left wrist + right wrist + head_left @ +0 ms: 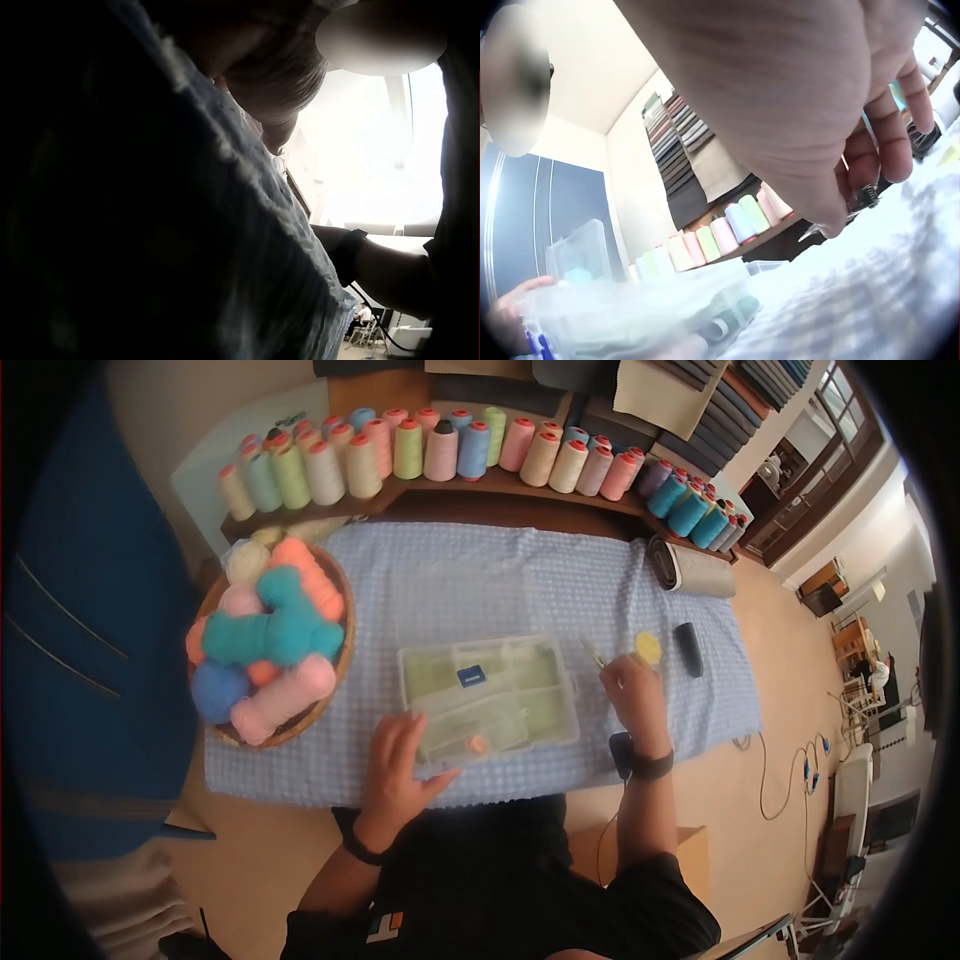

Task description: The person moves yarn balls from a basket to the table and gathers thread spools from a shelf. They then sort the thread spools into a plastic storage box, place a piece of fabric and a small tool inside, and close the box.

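Note:
A clear plastic divided box (572, 705) lies in front of me with its see-through lid (465, 595) tilted back on the far side. Inside are green contents, a dark blue label (471, 676) and a smaller clear case (455, 730). My left hand (392, 760) rests at the box's near left corner, fingers extended along its edge. To the right of the box, my right hand (635, 695) pinches small metal thread snips (866, 196) between thumb and fingers, close over the cloth, pointed tip showing. Just beyond that hand lies a yellow round thing (649, 648).
A wicker basket (345, 625) of yarn stands on the left. Thread cones (440, 452) line a raised shelf behind the checked cloth (365, 660). At right lie a dark oblong object (689, 650) and a grey fabric roll (695, 570). Cables (765, 785) trail on the floor.

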Action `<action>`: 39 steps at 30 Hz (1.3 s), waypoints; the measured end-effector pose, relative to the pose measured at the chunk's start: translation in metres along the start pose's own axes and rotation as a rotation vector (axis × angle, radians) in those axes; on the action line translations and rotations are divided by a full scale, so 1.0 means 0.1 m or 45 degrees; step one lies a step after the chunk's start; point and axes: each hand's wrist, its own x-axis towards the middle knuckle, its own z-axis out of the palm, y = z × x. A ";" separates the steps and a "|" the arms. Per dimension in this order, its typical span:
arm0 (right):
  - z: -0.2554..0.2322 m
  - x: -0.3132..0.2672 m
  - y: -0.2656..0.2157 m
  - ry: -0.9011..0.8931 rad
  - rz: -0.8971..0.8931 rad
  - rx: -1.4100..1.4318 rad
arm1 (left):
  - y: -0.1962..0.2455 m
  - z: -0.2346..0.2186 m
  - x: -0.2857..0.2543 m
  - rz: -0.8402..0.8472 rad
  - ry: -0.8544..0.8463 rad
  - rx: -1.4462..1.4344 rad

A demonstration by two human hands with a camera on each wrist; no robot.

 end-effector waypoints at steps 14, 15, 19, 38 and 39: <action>-0.31 -0.28 -1.09 -0.113 -0.667 0.477 | 0.01 0.02 -0.02 0.025 0.026 0.023; -0.26 -0.31 -1.19 -0.120 -0.768 0.502 | 0.01 0.03 -0.02 0.026 0.044 0.022; -0.08 -0.42 -1.38 -0.196 -0.908 0.486 | 0.03 0.01 -0.02 0.011 0.073 0.028; -0.05 -0.46 -1.63 -0.087 -0.919 0.135 | -0.05 0.04 -0.14 0.087 0.071 0.091; -0.05 -0.45 -1.64 -0.087 -0.925 0.137 | -0.06 0.05 -0.15 0.092 0.076 0.091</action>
